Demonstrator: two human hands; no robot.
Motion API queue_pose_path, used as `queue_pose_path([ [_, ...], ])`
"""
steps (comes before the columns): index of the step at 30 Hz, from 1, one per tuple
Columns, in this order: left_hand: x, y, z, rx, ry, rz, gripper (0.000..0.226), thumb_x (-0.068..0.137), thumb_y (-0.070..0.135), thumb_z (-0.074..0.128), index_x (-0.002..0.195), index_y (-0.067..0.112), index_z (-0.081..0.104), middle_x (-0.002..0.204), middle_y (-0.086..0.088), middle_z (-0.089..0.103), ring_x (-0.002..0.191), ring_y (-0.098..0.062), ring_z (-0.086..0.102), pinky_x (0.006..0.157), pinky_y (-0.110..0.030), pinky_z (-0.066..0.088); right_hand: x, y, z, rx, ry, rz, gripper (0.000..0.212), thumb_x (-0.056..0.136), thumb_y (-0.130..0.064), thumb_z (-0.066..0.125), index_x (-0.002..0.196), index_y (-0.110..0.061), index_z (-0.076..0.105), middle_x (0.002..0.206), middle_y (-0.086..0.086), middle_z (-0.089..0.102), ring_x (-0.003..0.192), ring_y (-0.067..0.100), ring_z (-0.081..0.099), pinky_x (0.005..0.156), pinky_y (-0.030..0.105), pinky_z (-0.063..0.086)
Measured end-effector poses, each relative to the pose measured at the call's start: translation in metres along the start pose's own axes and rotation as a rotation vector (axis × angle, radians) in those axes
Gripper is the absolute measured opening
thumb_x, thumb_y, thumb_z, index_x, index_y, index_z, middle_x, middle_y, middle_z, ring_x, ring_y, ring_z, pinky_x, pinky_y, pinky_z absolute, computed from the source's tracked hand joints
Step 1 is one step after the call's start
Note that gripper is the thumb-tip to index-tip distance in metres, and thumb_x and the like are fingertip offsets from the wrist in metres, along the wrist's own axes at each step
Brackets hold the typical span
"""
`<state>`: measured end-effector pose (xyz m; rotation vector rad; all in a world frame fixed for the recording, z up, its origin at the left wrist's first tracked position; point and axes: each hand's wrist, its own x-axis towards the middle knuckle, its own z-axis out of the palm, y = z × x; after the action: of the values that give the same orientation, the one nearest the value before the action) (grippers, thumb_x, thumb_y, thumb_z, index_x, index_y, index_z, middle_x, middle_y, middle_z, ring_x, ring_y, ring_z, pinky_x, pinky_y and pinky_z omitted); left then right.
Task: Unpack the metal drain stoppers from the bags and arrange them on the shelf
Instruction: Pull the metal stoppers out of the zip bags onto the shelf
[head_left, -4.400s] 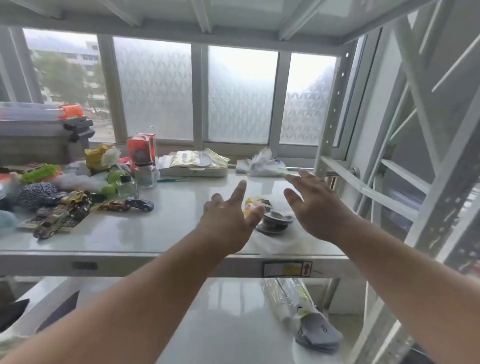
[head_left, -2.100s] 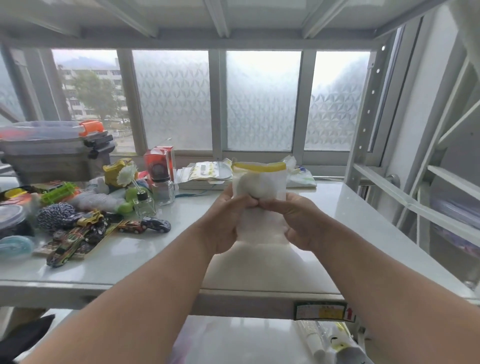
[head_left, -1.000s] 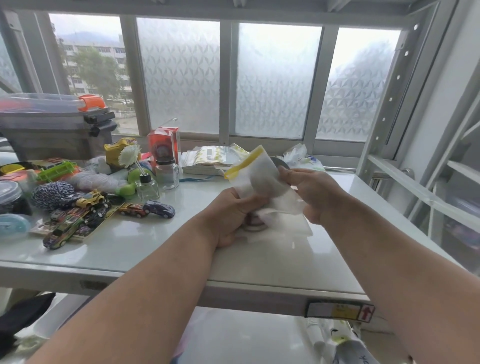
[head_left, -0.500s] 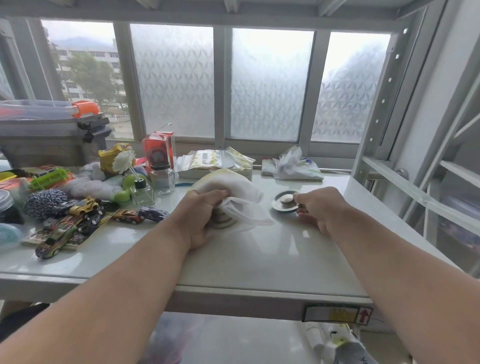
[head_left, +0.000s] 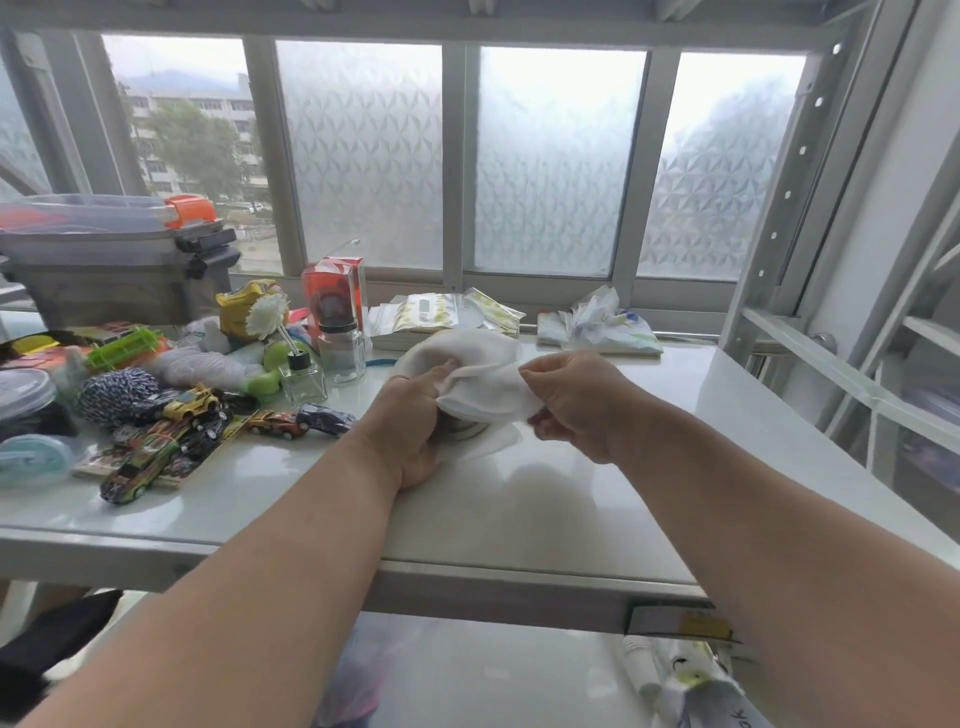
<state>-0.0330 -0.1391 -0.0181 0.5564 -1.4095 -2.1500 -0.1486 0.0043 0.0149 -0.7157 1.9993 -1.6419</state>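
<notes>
Gripping a frosted white bag (head_left: 475, 382) near the middle of the frame, both hands close on it: the left hand (head_left: 410, 426) bunches its left side, the right hand (head_left: 576, 400) pinches its right edge. A metal drain stopper (head_left: 466, 430) peeks out beneath, on the shelf (head_left: 519, 509).

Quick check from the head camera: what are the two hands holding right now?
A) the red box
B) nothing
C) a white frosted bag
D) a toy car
C: the left hand and right hand both pinch the white frosted bag just above the shelf.
</notes>
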Motion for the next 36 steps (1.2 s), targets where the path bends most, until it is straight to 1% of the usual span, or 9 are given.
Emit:
queue_pose_path([
  [4,-0.001,0.000,-0.004,0.013,0.058,0.054,0.021,0.108,0.008,0.058,0.110,0.009,0.079,0.088,-0.017,0.078,0.068,-0.029,0.078,0.053,-0.036,0.062,-0.005,-0.002,0.020,0.015,-0.034,0.018,0.020,0.092,-0.017,0.073,0.072,-0.013,0.074,0.072,0.013,0.049,0.055,0.020,0.037,0.049,0.025,0.030],
  [9,-0.004,0.002,-0.009,0.027,0.108,0.052,0.024,0.107,0.022,0.068,0.114,0.001,0.078,0.097,-0.018,0.079,0.080,-0.034,0.076,0.073,-0.046,0.065,-0.006,0.005,0.023,-0.030,0.008,0.103,0.033,0.076,0.002,0.059,0.058,-0.023,0.046,0.061,0.001,0.028,0.069,0.024,0.018,0.050,0.027,0.024],
  [11,-0.004,0.002,-0.012,0.019,0.141,0.060,0.026,0.106,0.020,0.069,0.120,-0.001,0.077,0.106,-0.022,0.079,0.088,-0.038,0.077,0.078,-0.052,0.064,-0.009,0.006,0.020,0.029,0.005,0.129,0.019,0.071,0.002,0.066,0.073,-0.016,0.059,0.066,0.005,0.037,0.060,0.021,0.026,0.046,0.026,0.028],
  [13,-0.003,0.001,-0.013,0.047,0.155,0.055,0.029,0.105,0.021,0.071,0.126,0.001,0.075,0.116,-0.025,0.079,0.097,-0.044,0.079,0.078,-0.057,0.065,-0.013,0.010,0.014,0.075,-0.009,0.151,0.023,0.073,0.003,0.074,0.086,-0.013,0.064,0.075,0.011,0.048,0.054,0.018,0.040,0.044,0.025,0.035],
  [17,-0.005,0.001,-0.007,0.135,0.178,0.089,0.013,0.102,0.020,0.072,0.110,0.010,0.076,0.108,-0.020,0.080,0.095,-0.041,0.079,0.085,-0.068,0.064,-0.016,0.020,-0.006,0.135,-0.007,0.118,0.018,0.083,-0.002,0.083,0.080,-0.007,0.066,0.076,0.013,0.054,0.054,0.016,0.049,0.043,0.020,0.046],
  [21,0.005,-0.003,-0.013,0.150,0.203,0.110,0.054,0.078,0.041,0.079,0.123,0.011,0.076,0.118,-0.022,0.080,0.104,-0.042,0.080,0.086,-0.071,0.064,-0.015,0.025,-0.033,0.054,0.110,0.092,0.015,0.084,-0.008,0.086,0.088,0.000,0.074,0.077,0.016,0.067,0.052,0.015,0.058,0.047,0.020,0.054],
  [24,0.006,-0.005,-0.014,0.144,0.171,0.114,0.056,0.077,0.042,0.080,0.124,0.012,0.076,0.118,-0.023,0.080,0.103,-0.044,0.080,0.082,-0.074,0.064,-0.013,0.027,-0.048,-0.029,0.177,0.114,0.023,0.081,-0.004,0.088,0.096,0.008,0.075,0.075,0.017,0.068,0.049,0.016,0.061,0.047,0.022,0.056],
  [32,0.006,-0.008,-0.015,0.140,0.149,0.130,0.058,0.075,0.042,0.081,0.123,0.011,0.078,0.119,-0.024,0.080,0.102,-0.044,0.080,0.082,-0.073,0.064,-0.014,0.032,-0.053,-0.161,0.242,0.128,0.017,0.078,-0.004,0.090,0.084,0.004,0.076,0.072,0.019,0.071,0.050,0.023,0.066,0.071,0.041,0.067],
  [36,-0.001,-0.004,-0.012,0.145,0.140,0.118,0.034,0.093,0.030,0.081,0.121,0.010,0.079,0.110,-0.019,0.080,0.090,-0.037,0.078,0.074,-0.056,0.068,-0.023,0.025,-0.047,-0.442,0.332,0.014,0.017,0.080,-0.025,0.090,0.078,-0.014,0.077,0.072,0.006,0.073,0.061,0.021,0.066,0.061,0.031,0.055],
])
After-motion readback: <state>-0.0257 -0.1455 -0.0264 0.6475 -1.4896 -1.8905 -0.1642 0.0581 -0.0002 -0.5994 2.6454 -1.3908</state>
